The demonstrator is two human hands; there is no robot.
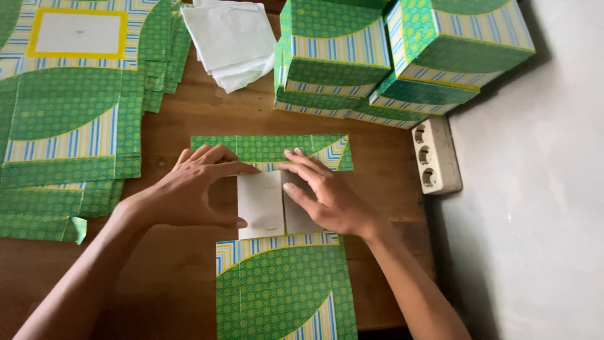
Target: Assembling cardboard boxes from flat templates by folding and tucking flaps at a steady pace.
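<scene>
Flat green patterned box blank (283, 286) lies at frame centre on the wooden table (170, 271), its white inner flaps (261, 204) folded over. Thin printed card, probably light, stiff along the panels, bends at the creases; best taken by the flap edges. Left hand (195, 189) pinches the left flap, fingers curled, thumb under. Right hand (327, 192) lies nearly flat, pressing the right flap. Stack of more blanks (63, 119) upper left, white sheets (233, 38) top centre, made-up boxes (390, 56) upper right, white power strip (434, 154) right.

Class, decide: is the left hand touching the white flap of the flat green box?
Touching. The head view shows the left hand with thumb and fingertips pressed on the white flap.
</scene>
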